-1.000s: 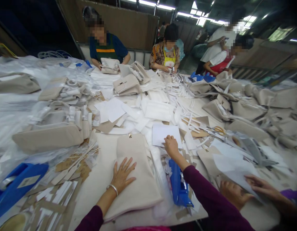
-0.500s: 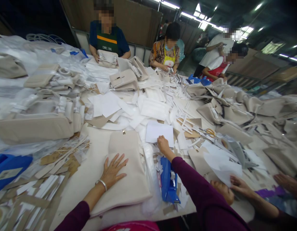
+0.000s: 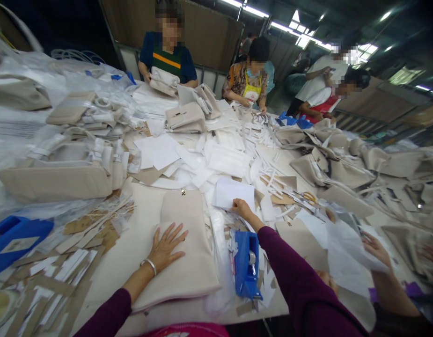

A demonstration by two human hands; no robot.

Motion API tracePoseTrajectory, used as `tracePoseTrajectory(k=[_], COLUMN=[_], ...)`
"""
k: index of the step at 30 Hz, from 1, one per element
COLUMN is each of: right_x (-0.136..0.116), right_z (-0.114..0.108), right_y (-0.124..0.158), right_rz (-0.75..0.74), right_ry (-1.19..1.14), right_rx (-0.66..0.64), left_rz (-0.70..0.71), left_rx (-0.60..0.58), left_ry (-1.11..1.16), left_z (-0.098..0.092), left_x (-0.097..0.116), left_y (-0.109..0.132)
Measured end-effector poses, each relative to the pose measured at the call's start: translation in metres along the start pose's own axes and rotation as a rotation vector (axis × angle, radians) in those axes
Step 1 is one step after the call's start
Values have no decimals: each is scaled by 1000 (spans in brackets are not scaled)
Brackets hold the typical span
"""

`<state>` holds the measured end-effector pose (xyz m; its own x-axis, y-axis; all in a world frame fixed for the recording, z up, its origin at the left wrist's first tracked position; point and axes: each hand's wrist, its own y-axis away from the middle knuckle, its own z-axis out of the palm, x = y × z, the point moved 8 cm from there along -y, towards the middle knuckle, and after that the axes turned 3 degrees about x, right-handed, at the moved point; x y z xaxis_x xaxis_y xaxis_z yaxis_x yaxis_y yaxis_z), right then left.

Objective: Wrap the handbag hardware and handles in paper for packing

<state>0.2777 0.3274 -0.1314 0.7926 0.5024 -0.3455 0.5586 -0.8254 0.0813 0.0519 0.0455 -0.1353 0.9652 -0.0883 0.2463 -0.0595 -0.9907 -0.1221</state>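
Observation:
My left hand (image 3: 167,250) lies flat with fingers spread on a beige handbag (image 3: 198,269). The bag rests flattened on the table, its flap turned toward the far side with a small gold clasp (image 3: 183,192) at the end. To the right of it, my right hand (image 3: 242,208) is closed at the near edge of a white paper sheet (image 3: 230,189). The fingertips are partly hidden, but they appear to pinch the paper. Below my right forearm stands a blue tape dispenser (image 3: 246,267).
Beige bags are piled at left (image 3: 55,182) and right (image 3: 346,168). Cardboard and paper strips (image 3: 62,281) lie at the near left, with another blue dispenser (image 3: 19,238). Scissors (image 3: 308,197) lie right of centre. A co-worker's hand (image 3: 376,248) at right holds thin white paper (image 3: 353,257).
The view has shifted slightly. My hands keep almost the same places on the bag and the paper. At right, the co-worker's hand has lifted thin white paper and moved it rightward.

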Motion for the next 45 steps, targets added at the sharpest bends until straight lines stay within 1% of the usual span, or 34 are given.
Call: tracePoseTrajectory(k=[3,8,14,18,21,23,25,27,29,31,34,37,40,43,45], right_x=[6,14,11,-1,-13,-28,-52,-83,-116,-152,-204,-245,-269,-276,-277], right_z=[-11,-37,-68,-91,-110,-119,-121,-113,-98,-75,-35,1,22,30,35], right_y=[-7,-13,-20,-22,-17,-13,-10,-5,4,18,48,79,103,118,125], right_rz=[10,80,141,146,178,161,90,14,-44,-119,-256,-382,-455,-437,-402], right_ry=[-91,-153,-166,-169,-186,-208,-252,-303,-323,-299,-200,-44,84,140,162], right_rx=[20,147,268,356,467,508,487,417,345,262,126,-24,-139,-197,-211], left_rz=[2,9,4,4,7,4,-10,-31,-46,-52,-59,-80,-121,-168,-229], left_rx=[0,6,6,13,21,21,13,-2,-23,-49,-76,-91,-87,-52,3], left_ry=[5,16,32,51,64,75,91,109,126,143,173,218,277,420,547], left_z=[0,1,5,5,5,5,4,4,3,2,2,2,2,0,-3], left_x=[0,-2,-6,-7,-7,-7,-7,-6,-5,-5,-5,-7,-11,-13,-17], left_y=[1,2,4,6,7,7,7,8,8,8,8,8,9,9,7])
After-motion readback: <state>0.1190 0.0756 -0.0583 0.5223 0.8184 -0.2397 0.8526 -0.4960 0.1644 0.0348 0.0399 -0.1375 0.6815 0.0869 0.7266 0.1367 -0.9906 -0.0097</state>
